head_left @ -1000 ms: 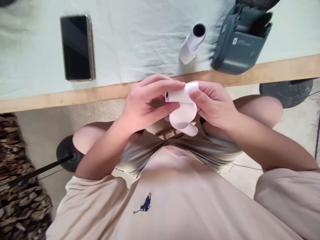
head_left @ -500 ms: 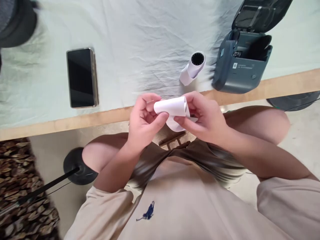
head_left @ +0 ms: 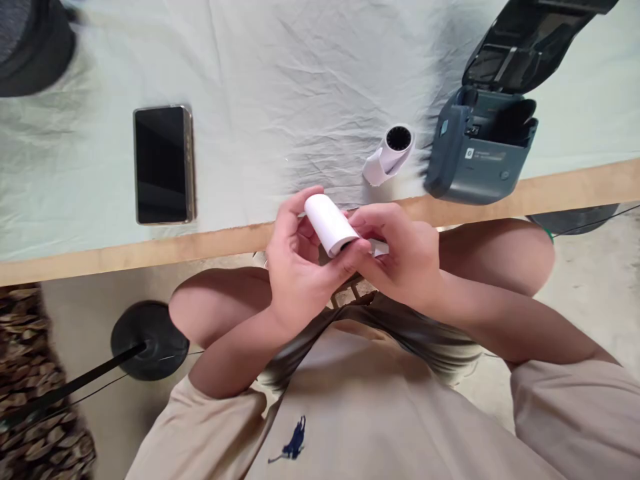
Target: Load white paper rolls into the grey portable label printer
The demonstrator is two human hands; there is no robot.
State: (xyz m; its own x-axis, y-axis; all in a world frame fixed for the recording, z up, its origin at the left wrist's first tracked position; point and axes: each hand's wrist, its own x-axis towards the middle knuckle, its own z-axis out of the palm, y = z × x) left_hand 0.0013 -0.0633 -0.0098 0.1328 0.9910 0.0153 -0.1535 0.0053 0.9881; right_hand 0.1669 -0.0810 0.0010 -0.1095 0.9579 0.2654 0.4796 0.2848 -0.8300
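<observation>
White paper roll (head_left: 329, 224), loose a second before, sat wound tight; your left hand (head_left: 295, 267) and right hand (head_left: 400, 257) both gripped it, near the open printer (head_left: 480, 153).

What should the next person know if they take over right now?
Left hand: holds the paper roll from below and behind.
Right hand: fingers at the roll's near end, on the loose paper tail.
Both hands are above the lap, just off the table edge.
Printer: on the table, lid open, bay looks empty.
Second roll lies beside the printer; phone to the left.
Done: lid open, roll in hand. Left: roll not yet in the printer, lid not shut.
</observation>
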